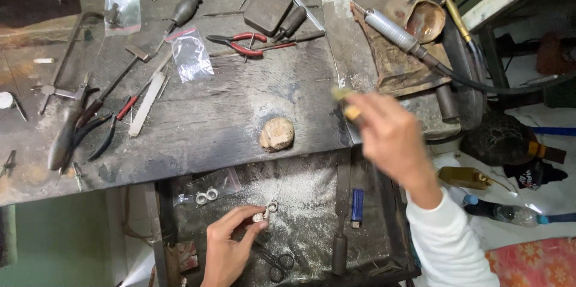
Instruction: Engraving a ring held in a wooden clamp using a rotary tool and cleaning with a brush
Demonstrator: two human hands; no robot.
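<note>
Shiny metal ring (271, 208), seemingly; scorched, rough matt wooden bench (240, 113).

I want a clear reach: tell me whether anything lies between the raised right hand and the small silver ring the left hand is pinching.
Nothing visible blocks it. The right hand, holding a blurred yellowish item, is over the bench edge; the silver ring in the left hand sits lower left over the dusty tray. The blue lighter lies off to the side.

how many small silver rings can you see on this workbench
3: two small silver rings lie side by side on the dusty lower tray, and one is pinched in the left hand at. More may be hidden.
</note>
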